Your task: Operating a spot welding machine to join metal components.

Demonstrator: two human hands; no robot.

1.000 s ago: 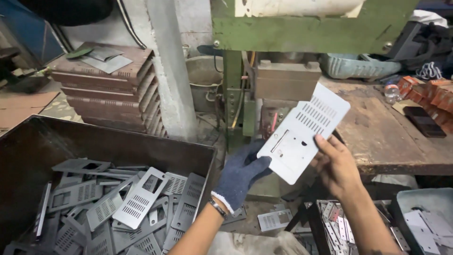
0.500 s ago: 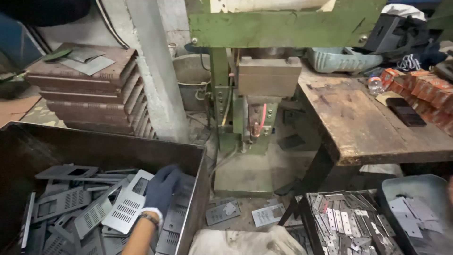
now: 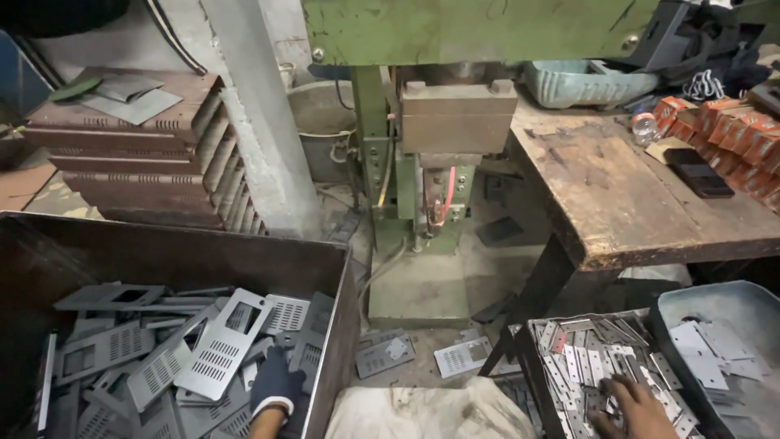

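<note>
My gloved left hand (image 3: 275,389) rests curled on perforated plates (image 3: 218,345) in the near-left bin (image 3: 162,252); my bare right hand's fingers (image 3: 626,398) spread over small metal strips (image 3: 593,349).

Left hand (image 3: 275,390) and right hand (image 3: 638,410) cut off at bottom edge; grips indiscernible; grey tub (image 3: 735,313) cropped right.

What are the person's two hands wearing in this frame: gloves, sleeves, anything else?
The left hand wears a dark blue knit glove with a white cuff at the wrist; the forearm below it is bare. The right hand is bare, with no glove or sleeve in view.
</note>
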